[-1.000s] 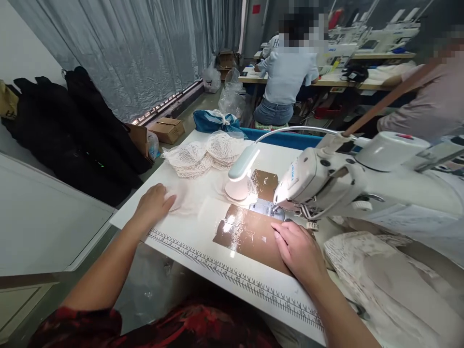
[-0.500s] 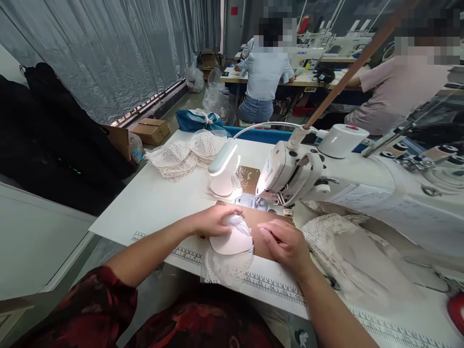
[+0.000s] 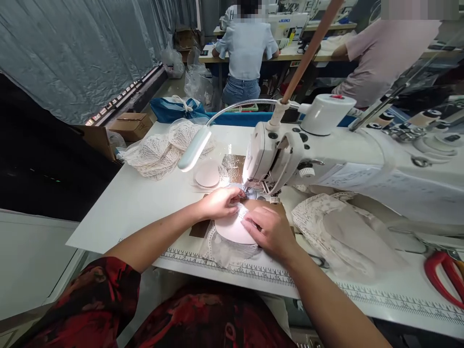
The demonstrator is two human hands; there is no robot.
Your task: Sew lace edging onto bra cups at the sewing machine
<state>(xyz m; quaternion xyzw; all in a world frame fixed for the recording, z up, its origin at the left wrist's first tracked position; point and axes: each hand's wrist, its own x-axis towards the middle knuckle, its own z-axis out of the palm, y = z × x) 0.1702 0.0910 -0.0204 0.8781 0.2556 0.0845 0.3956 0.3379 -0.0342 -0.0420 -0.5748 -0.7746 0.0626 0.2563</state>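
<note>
The white table [image 3: 145, 203] fills the lower view; its near edge carries a printed ruler strip [image 3: 253, 271]. Open surface lies on the left half of the table, between the near edge and the stack of lace pieces [image 3: 159, 147] at the far left corner. The right half is taken up by the sewing machine [image 3: 326, 159], whose head overhangs the needle area, and by a heap of lace fabric [image 3: 348, 237] just beside it. Red-handled scissors [image 3: 444, 275] lie near the right edge. A gooseneck lamp [image 3: 194, 151] reaches out over the table left of the machine head.

The lace cup [image 3: 234, 232] lies flat on the table directly in front of the needle, its lace border overlapping the ruler strip at the near edge.

The left hand [image 3: 219, 203] rests on the far edge of the lace cup, fingers curled and pinching the fabric just beside the needle. The right hand [image 3: 270, 229] lies on top of the lace cup, fingers nearly flat and pressing down; it grips nothing.

Compared with half a second earlier, the lace cup has moved closer to the needle, both hands now touch it, and the right hand has shifted from beside the cup onto it.
</note>
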